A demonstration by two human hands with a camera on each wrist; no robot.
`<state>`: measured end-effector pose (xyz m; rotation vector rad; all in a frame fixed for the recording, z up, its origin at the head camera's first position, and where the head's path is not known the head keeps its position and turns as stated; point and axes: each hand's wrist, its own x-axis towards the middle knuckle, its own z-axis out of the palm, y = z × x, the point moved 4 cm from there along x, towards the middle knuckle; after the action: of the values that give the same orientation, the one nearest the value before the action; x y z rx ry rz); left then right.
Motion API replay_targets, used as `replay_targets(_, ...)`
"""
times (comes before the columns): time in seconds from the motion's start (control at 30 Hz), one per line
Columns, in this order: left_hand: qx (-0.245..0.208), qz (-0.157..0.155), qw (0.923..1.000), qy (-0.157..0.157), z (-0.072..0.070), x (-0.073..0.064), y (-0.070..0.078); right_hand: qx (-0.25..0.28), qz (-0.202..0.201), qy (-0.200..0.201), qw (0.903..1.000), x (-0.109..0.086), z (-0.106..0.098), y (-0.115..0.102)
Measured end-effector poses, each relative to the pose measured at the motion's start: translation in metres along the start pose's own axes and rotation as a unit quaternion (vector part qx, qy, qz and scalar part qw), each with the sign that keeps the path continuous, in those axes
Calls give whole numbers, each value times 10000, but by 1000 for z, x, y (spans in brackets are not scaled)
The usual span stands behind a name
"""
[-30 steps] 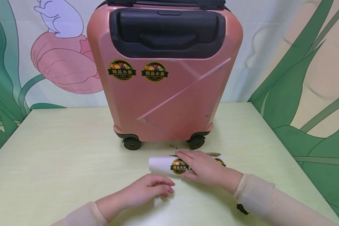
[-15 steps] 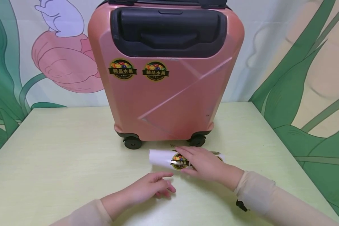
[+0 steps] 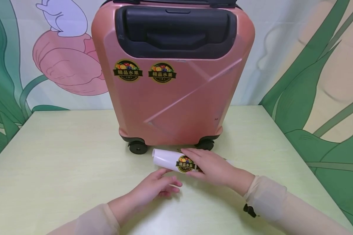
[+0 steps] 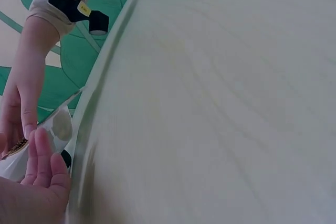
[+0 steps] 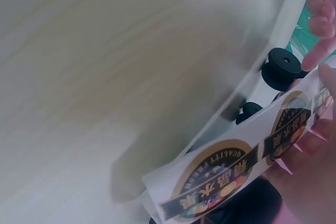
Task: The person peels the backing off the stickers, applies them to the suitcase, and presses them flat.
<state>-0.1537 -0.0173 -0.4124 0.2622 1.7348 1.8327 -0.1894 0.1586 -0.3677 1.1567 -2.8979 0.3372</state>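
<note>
A white sheet of round fruit stickers (image 3: 164,159), rolled into a tube, is held in front of the suitcase by my right hand (image 3: 215,167). Its fingers lie over the top and the thumb is along the near side. In the right wrist view, the stickers with dark bands show on the rolled sheet (image 5: 262,142). My left hand (image 3: 153,186) is just below the tube's left end, fingers loosely bent, the index fingertip at its underside; whether it touches is hard to tell. A pink suitcase (image 3: 176,98) stands upright behind, bearing two fruit stickers (image 3: 127,70) side by side at upper left.
Black wheels (image 3: 138,147) carry the suitcase on the pale table (image 3: 61,156). A black handle panel (image 3: 176,31) is set in its upper part. Behind hangs a backdrop (image 3: 320,98) painted with leaves and a pink flower.
My right hand has shifted the rolled sticker sheet slightly toward the suitcase, and its left end now tilts upward. My left hand has come up close to that end.
</note>
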Motion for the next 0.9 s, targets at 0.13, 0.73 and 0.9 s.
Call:
replay_targets(0.13, -254, 36, 9992, 292, -2, 4, -1, 161, -64, -86, 9998, 1, 0, -1)
replay_targets(0.73, -372, 279, 9916, 1203, -6, 6, 1, 652, -287, 1065, 9918, -3, -9, -16)
replay_targets(0.9, -432, 291, 9901, 1302, -6, 6, 2, 664, -800, 1698, 9800, -4, -11, -23)
